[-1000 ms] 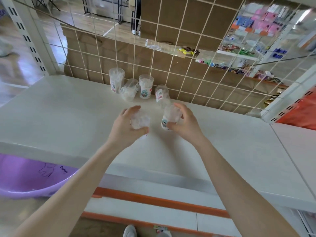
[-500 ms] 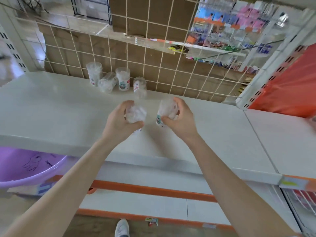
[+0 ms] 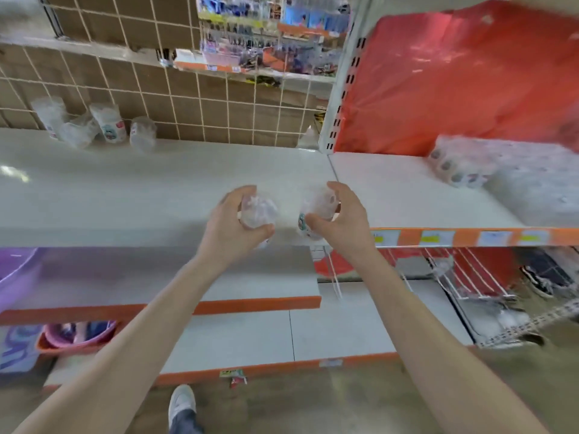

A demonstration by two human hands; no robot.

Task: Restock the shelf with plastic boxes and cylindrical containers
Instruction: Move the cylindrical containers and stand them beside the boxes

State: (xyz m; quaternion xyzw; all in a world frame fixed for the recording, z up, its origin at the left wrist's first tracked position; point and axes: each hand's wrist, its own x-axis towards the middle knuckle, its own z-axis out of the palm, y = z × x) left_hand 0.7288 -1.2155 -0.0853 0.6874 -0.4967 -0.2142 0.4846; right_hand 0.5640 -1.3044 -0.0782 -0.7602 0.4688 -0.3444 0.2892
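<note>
My left hand (image 3: 230, 228) grips a clear cylindrical container (image 3: 259, 210) above the front of the white shelf (image 3: 125, 189). My right hand (image 3: 341, 219) grips a second clear container (image 3: 316, 208) with a small printed label, just to the right of the first. Both are held near the shelf's front edge, close to the seam between two shelf sections. Several more clear containers (image 3: 103, 126) stand at the back left of the shelf against the wire grid; one of them leans.
A pack of similar labelled containers (image 3: 457, 166) lies on the right shelf section before a red sheet (image 3: 454, 79). The wire grid back panel (image 3: 188, 98) bounds the shelf behind. A purple tub (image 3: 15, 277) sits lower left, lower shelves lie below, and my shoe (image 3: 181, 402) is on the floor.
The view has swung to the right, so the back containers slid left and the red-backed section came into sight. Both hands keep holding their containers and have shifted toward the shelf seam.
</note>
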